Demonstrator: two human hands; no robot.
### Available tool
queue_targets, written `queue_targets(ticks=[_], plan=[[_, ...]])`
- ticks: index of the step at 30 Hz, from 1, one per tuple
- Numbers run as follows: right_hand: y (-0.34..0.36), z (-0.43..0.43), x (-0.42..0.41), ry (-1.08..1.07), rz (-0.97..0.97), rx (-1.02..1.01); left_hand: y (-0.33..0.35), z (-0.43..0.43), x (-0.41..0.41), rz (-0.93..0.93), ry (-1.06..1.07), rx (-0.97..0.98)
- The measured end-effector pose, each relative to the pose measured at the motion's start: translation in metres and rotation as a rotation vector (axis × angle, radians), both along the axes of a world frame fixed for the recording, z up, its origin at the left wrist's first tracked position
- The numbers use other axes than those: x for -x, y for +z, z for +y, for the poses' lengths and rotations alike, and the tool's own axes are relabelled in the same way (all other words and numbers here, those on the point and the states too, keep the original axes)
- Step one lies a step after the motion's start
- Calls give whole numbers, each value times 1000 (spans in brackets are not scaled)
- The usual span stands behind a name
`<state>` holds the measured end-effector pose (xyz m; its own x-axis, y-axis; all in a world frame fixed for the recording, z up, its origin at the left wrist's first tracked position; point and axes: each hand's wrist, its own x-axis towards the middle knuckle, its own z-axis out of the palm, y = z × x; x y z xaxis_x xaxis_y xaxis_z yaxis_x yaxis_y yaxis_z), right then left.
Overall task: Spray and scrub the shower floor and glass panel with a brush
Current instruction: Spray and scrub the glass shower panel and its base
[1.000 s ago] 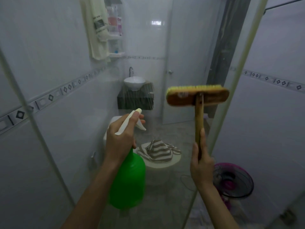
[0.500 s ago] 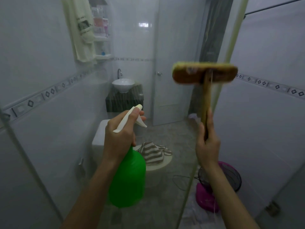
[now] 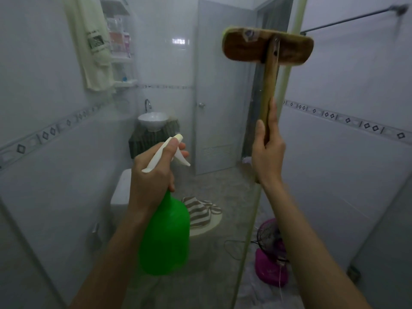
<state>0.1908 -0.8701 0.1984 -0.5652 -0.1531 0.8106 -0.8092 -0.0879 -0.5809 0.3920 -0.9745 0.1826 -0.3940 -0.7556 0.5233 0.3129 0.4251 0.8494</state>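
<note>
Both hands are full. Left hand (image 3: 153, 175) grips the green spray bottle (image 3: 166, 237) by its neck, fingers at the trigger, nozzle aimed forward at the glass panel (image 3: 89, 152). Right hand (image 3: 268, 152) wraps the brush (image 3: 245, 50) handle, which stands nearly upright. The head sits high above that hand, bristles facing away toward the glass near its right edge; contact cannot be judged. A worn sticker (image 3: 249, 33) on the head is unreadable, as is the towel (image 3: 94, 41) print.

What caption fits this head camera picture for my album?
Left hand grips a green spray bottle; right hand holds a wooden brush up by the glass panel.
</note>
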Motion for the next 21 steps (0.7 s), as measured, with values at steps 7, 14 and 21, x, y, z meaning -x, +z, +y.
queue_targets(ticks=[7,14,21], plan=[[-102,13,-37,117,-78,-159,-1,-4,-10,1,52,15],[-40,-10,-18,102,73,-104,4,-5,-25,21,64,-20],[-100,-13,-61,132,80,-293,-5,-8,-60,77,146,-33]])
